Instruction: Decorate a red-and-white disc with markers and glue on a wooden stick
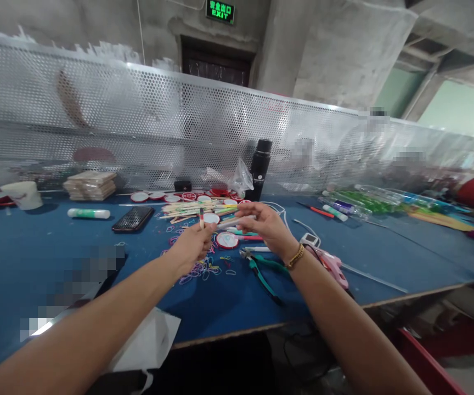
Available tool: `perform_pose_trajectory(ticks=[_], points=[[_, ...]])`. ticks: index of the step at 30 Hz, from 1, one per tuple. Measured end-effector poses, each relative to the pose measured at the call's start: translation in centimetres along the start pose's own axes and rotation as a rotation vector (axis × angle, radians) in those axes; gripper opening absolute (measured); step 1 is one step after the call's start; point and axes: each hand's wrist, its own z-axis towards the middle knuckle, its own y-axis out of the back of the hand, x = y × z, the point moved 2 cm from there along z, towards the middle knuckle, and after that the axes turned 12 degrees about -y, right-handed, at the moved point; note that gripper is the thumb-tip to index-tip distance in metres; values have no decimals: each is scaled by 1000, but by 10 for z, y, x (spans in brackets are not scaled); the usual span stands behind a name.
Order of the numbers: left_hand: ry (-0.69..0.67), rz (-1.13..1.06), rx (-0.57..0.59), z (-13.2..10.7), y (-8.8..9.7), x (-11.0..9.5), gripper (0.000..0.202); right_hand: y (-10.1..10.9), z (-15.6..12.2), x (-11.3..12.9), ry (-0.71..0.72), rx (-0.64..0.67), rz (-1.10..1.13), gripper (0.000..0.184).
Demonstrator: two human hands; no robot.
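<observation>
My left hand point(191, 244) is closed on a short pale stick point(201, 218) with a red band and a dark tip, held upright. My right hand point(266, 226) has its fingers curled round a thin greyish-white rod point(229, 223), which reaches across toward my left hand. Whether the rod touches the left fingers I cannot tell. Below and behind the hands lie loose coloured rubber bands point(198, 270), round red-rimmed white discs point(227, 240) and a pile of wooden sticks point(183, 208). Green-handled pliers point(261, 274) rest beneath my right wrist.
A phone point(133, 219), a glue stick point(89, 214), a paper cup point(23, 195) and stacked wooden pieces point(91, 185) are to the left. Behind stands a black bottle point(259, 170) before a perforated metal screen point(204, 126). A pink glue gun point(331, 264) lies right of my wrist.
</observation>
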Motion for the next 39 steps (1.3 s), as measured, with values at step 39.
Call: perform_pose_trajectory(ticks=[39], points=[[106, -159, 15, -9, -15, -10, 39, -19, -20, -3, 257, -199, -261, 26]])
